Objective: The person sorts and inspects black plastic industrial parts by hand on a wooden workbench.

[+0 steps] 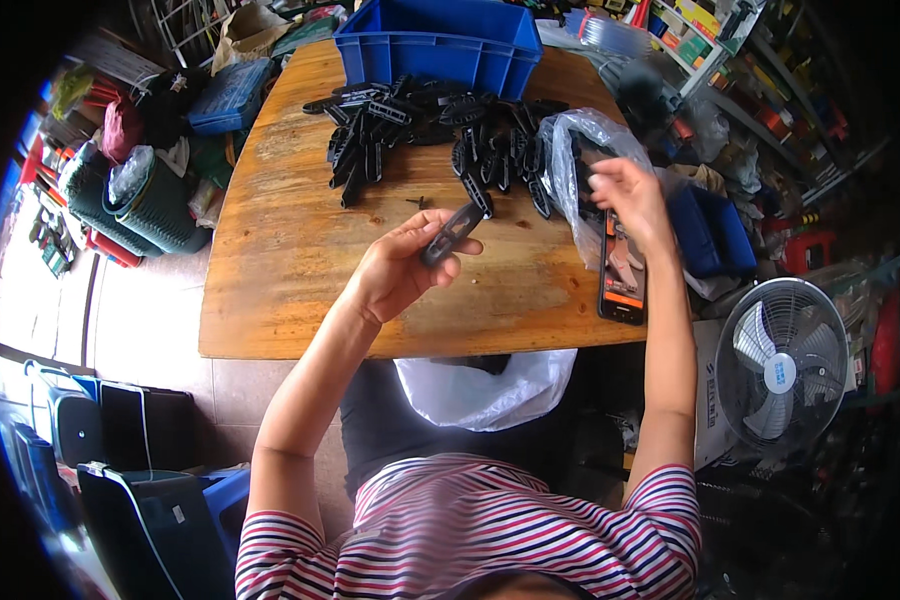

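- A wooden table fills the middle; a blue crate stands at its far edge, and a heap of black plastic parts spreads along the surface in front of it.
- Near the right edge sits a clear plastic bag with dark contents; a phone with a lit screen lies toward the near right corner.
- A white bag hangs open below the near edge, a fan stands beyond the right edge, and dark green baskets stand beyond the left edge among crowded goods.
- Both bare forearms reach over the near edge, the left slanting inward, the right rising almost straight.
- The left hand, palm turned partly up, grips a long black piece with an opening along it, between thumb and fingers.
- The right hand is raised at the bag, fingers bent toward the thumb; whether they pinch anything cannot be told.
- The gripped piece slants above the table's middle, between the heap and the near edge, well apart from the right hand.
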### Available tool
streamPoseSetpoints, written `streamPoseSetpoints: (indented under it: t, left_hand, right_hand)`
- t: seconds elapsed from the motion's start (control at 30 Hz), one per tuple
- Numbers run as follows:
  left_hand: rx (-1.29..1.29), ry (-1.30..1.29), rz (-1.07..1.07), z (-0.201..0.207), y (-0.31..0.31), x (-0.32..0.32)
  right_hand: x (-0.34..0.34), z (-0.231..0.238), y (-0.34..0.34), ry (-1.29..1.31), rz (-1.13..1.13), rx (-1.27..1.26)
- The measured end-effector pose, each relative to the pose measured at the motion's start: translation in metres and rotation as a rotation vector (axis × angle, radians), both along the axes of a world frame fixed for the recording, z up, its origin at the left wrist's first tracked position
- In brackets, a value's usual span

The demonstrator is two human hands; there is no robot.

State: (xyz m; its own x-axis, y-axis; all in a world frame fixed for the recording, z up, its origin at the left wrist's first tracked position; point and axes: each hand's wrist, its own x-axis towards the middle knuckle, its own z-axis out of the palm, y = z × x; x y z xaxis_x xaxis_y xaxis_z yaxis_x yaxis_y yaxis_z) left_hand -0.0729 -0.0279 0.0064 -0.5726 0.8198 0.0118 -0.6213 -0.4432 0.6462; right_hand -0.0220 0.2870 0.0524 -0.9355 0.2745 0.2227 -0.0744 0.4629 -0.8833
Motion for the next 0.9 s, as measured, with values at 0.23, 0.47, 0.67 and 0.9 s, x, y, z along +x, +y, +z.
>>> streamPoseSetpoints:
  t: [0.23,0.47,0.67,0.9]
  left_hand:
    - [-0.011,-0.017,-0.079,-0.001,0.021,0.010]
    - [-0.056,0.010,-0.097,0.001,0.027,0.025]
    - [-0.254,0.159,0.035,0.009,0.024,0.040]
    - [-0.546,0.642,0.164,0.009,0.016,0.049]
  right_hand:
    - [0.050,0.027,-0.095,-0.048,0.245,-0.165]
    - [0.060,0.027,-0.118,0.041,0.358,0.034]
    - [0.052,0.016,-0.126,0.105,0.406,0.179]
    - [0.053,0.014,-0.129,0.086,0.351,0.264]
